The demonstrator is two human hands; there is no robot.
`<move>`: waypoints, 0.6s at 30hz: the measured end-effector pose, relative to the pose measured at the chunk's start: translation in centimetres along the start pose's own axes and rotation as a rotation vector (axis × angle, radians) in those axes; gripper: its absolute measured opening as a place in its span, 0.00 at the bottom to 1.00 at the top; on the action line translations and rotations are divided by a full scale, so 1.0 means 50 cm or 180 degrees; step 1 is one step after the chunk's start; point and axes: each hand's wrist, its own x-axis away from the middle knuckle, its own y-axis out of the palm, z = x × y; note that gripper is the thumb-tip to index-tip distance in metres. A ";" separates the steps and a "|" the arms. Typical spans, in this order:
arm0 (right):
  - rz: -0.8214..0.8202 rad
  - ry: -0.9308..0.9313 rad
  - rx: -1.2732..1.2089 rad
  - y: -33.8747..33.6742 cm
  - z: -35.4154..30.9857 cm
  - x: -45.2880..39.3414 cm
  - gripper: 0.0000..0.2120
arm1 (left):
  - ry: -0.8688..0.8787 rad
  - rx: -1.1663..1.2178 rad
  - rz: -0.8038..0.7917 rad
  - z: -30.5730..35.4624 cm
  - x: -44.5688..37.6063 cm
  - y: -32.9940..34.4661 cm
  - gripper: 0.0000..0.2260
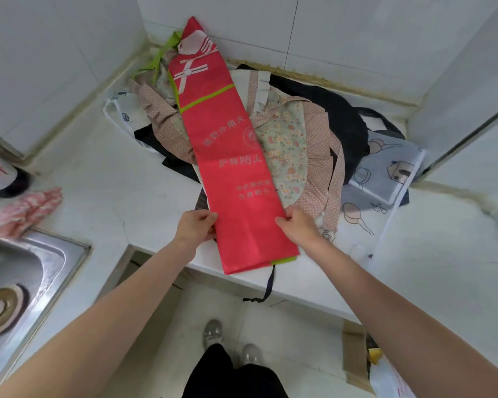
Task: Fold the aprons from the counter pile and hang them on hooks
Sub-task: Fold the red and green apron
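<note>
A red apron (230, 156) is laid lengthwise on the counter (104, 179), folded into a long narrow strip. Its far end is leaned against the back wall near the back left corner, and its near end is hung a little over the front edge. White printed letters and a green band are seen on it.

The strip is held near its front end from both sides. By the left hand (196, 226) the left edge is pinched, with the thumb on top and the fingers under the cloth. By the right hand (298, 225) the right edge is gripped in the same way — the fingers are curled round the fold.

Under the strip the pile (296, 145) is spread toward the back of the counter: a floral apron with dotted pink trim, dark cloth, and a grey printed one at the right side. A dark strap (268, 285) is hung down over the front edge.

At the left end a steel sink (38, 271) is set — a pink cloth (26, 211) is laid beside its back rim.
</note>
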 end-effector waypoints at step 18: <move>-0.0330 0.0575 -0.1024 -0.007 0.042 0.021 0.14 | 0.2236 -0.1894 0.0514 -0.059 0.024 0.015 0.20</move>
